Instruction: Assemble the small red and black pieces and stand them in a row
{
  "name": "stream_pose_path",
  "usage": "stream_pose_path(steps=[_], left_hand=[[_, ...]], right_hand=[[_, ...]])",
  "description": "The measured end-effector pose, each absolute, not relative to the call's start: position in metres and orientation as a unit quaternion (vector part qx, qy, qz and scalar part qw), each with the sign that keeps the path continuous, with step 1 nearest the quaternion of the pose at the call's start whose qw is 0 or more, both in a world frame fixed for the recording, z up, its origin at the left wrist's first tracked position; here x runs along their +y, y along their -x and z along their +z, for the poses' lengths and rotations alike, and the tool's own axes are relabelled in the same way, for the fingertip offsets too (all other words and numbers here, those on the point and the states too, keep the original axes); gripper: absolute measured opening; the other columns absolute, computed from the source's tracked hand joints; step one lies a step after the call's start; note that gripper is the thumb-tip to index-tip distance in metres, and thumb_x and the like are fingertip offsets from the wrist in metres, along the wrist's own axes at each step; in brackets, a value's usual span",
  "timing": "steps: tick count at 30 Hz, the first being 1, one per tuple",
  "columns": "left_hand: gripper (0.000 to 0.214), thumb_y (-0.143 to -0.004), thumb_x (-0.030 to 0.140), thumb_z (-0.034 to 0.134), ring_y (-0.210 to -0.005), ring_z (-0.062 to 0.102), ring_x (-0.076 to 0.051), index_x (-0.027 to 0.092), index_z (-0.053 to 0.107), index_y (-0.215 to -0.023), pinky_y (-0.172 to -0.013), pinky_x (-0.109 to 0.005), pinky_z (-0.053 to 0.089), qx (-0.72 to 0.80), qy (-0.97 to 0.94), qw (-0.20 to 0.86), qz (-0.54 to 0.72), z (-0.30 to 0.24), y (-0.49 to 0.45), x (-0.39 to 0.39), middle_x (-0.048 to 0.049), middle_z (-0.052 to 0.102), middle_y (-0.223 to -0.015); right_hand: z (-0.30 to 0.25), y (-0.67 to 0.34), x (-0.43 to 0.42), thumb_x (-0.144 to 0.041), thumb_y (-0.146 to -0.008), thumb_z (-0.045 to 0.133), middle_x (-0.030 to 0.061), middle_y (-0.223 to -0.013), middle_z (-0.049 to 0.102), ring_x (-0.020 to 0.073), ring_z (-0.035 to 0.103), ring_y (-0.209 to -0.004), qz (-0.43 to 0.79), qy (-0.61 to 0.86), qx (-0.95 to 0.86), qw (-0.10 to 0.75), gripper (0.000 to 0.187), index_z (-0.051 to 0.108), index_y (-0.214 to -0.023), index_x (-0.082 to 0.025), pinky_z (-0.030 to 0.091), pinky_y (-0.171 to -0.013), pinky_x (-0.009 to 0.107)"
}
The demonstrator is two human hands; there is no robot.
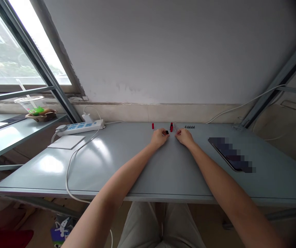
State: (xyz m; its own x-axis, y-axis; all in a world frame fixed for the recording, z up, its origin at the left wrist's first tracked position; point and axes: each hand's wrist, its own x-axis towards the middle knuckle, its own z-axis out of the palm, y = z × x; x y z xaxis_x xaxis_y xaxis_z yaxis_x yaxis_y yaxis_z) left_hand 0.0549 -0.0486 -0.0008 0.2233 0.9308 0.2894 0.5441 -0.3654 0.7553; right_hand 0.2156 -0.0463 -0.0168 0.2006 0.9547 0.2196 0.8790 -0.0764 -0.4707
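Both my arms reach across a grey table (pixel 148 168) toward its far edge. My left hand (pixel 159 137) is curled, its fingertips pinching a small black piece (pixel 167 132). My right hand (pixel 184 136) is also curled, fingers pressed together near a small clear item (pixel 175 128) that I cannot make out. Just beyond the hands stand a red and black upright piece (pixel 171 127) and a small red piece (pixel 153 126). A short row of several tiny dark parts (pixel 189 127) lies to the right of them.
A white power strip (pixel 80 127) with cable sits at the far left beside a white pad (pixel 66 141). A dark tablet (pixel 231 154) lies at the right. A drink cup (pixel 30 104) stands on a neighbouring table by the window.
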Motion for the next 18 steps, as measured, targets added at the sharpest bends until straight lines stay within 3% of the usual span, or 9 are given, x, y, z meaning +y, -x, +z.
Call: stream_pose_path(steps=[18], left_hand=[[0.005,-0.065,0.021,0.065,-0.093,0.052,-0.025,0.018,0.061,-0.063,-0.083,-0.034,0.039,0.532,-0.727,0.236,0.364,-0.019,-0.088,-0.019,-0.0086,0.063,-0.079]], right_hand=[[-0.017,-0.213,-0.047,-0.025,-0.073,0.058,0.0085,-0.082,0.065,0.0184,0.06,-0.079,0.078,0.738,-0.616,0.266,0.011,0.063,-0.08,-0.019,0.042,-0.065,0.026]])
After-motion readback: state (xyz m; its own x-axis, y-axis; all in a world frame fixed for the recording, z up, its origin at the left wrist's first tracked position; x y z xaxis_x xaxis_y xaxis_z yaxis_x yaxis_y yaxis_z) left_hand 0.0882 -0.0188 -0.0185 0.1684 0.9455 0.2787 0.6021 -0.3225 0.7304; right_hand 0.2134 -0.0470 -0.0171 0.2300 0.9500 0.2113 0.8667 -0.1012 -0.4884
